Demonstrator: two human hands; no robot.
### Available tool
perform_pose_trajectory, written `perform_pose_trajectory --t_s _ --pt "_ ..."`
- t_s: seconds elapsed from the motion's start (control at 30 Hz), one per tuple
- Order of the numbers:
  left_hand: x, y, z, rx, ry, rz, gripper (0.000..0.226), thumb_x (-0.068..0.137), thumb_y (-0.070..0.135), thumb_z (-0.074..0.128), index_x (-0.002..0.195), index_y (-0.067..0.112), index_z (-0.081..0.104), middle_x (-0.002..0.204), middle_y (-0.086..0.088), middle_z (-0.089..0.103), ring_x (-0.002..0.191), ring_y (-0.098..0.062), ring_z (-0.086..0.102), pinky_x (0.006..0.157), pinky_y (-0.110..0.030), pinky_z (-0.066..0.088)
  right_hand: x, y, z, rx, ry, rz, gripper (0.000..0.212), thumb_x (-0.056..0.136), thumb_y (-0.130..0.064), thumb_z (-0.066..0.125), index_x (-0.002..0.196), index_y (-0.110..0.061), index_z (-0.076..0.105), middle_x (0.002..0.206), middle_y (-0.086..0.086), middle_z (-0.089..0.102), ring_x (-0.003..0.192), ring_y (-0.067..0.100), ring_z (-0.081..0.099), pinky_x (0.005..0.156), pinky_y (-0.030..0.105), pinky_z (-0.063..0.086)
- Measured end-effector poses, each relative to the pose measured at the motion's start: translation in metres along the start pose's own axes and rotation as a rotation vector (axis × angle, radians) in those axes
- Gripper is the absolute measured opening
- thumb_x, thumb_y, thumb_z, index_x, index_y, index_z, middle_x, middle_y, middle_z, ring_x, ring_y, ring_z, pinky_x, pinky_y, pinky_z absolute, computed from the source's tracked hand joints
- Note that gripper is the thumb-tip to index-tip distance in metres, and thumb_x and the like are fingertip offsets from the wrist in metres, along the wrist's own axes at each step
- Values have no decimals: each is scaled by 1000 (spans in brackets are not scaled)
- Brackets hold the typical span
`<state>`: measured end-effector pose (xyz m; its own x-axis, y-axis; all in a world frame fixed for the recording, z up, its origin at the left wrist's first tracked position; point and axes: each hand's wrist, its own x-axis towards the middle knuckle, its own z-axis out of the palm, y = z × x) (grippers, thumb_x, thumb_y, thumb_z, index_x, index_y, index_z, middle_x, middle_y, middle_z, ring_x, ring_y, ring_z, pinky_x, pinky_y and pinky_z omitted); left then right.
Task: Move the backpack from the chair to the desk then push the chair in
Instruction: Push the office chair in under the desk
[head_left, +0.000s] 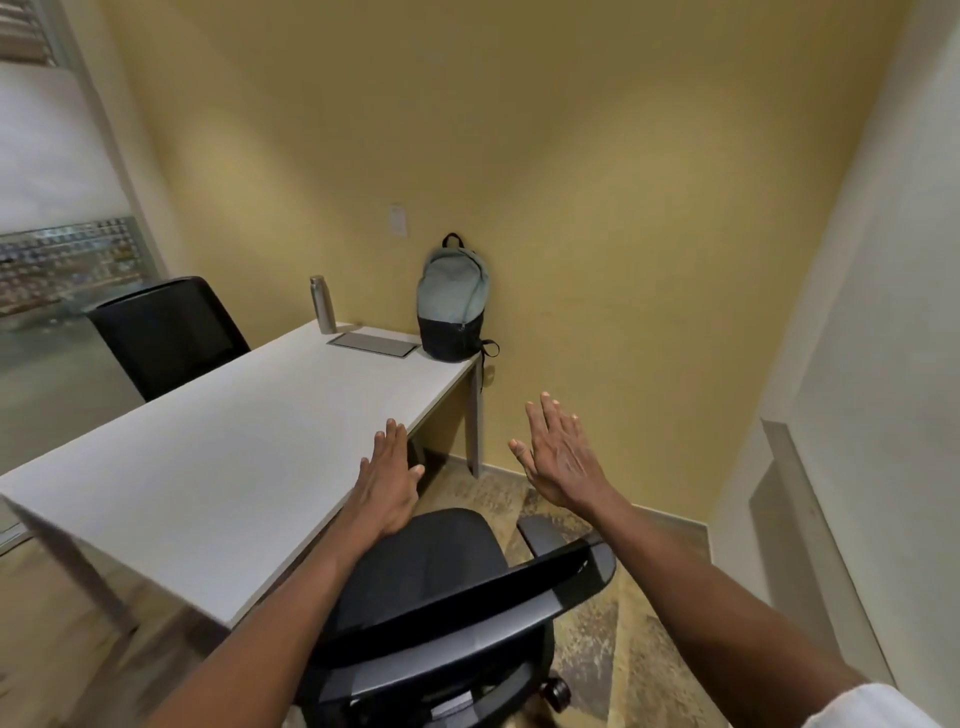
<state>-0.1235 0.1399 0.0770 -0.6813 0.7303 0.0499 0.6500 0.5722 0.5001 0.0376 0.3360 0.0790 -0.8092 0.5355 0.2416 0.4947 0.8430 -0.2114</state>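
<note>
A grey-green and black backpack (453, 301) stands upright on the far right corner of the white desk (218, 467), leaning against the yellow wall. Just below me is a black office chair (441, 577), its seat bare and its backrest nearest to me, standing beside the desk's right edge. My left hand (387, 483) is stretched forward over the desk's right edge and the chair seat, fingers straight, holding nothing. My right hand (563, 457) hovers in the air above the chair's right armrest (540, 530), fingers spread and empty.
A steel bottle (323, 304) and a flat grey panel (374, 344) sit at the desk's far end. A second black chair (166, 332) stands on the desk's left side by a glass wall. A white wall closes in on the right; patterned carpet lies beneath.
</note>
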Motion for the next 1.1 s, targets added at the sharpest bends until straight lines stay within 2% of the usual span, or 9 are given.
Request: perform_pose_trajectory --t_s 0.37,0.53,0.63,0.7,0.77,0.83,0.9,1.0,1.1 --pt "-63 -29 31 -24 -28 20 73 104 40 35 156 12 -7 165 -5 -12 151 -21 -9 124 -51 6 -57 1 15 78 -127 -14 69 103 -56 19 158 -16 7 166 12 4 153 26 7 124 44 7" --pt "-87 -33 41 -18 -67 -18 89 94 66 32 156 15 -7 165 -4 -10 152 -22 -7 122 -52 4 -81 10 29 159 -250 -37 72 99 -64 15 153 -18 28 164 10 16 150 25 19 121 44 16" --pt "-104 -38 40 -34 -154 -32 116 71 92 24 156 20 -6 164 0 -8 152 -21 -7 120 -53 -2 -92 16 34 168 -355 -80 92 87 -79 9 149 -18 39 164 9 20 150 25 21 121 45 20" --pt "-115 -43 38 -8 -205 -26 124 62 99 24 157 23 -5 165 0 -4 152 -20 -5 120 -55 -4 -98 18 38 109 -382 -126 103 80 -85 4 146 -17 45 162 9 25 149 24 24 121 46 20" --pt "-124 -47 39 38 -239 -27 124 61 100 24 157 26 -1 166 0 3 153 -20 0 121 -57 -3 -102 18 42 37 -370 -169 104 80 -86 1 142 -19 50 159 7 33 146 22 30 120 46 20" --pt "-130 -48 39 100 -252 -23 121 60 101 23 156 30 8 165 2 14 152 -20 11 121 -59 3 -105 18 45 18 -354 -192 103 79 -88 2 141 -22 52 156 3 39 142 22 36 118 46 22" --pt "-133 -49 38 153 -243 6 117 59 102 29 154 35 18 160 4 31 146 -20 29 119 -59 15 -105 19 47 17 -341 -214 103 77 -92 6 141 -25 51 153 0 43 139 22 39 117 46 24" --pt "-138 -51 37 228 -304 56 115 54 103 41 150 40 29 146 8 52 130 -15 51 111 -45 37 -104 23 47 -13 -364 -295 106 70 -98 16 144 -29 44 152 -4 43 137 22 39 115 48 23" --pt "-138 -51 37 231 -339 52 114 50 102 46 146 42 34 141 13 56 125 -11 55 104 -35 44 -105 28 50 -47 -388 -381 113 63 -102 24 148 -30 37 154 -5 40 138 21 37 116 49 21"
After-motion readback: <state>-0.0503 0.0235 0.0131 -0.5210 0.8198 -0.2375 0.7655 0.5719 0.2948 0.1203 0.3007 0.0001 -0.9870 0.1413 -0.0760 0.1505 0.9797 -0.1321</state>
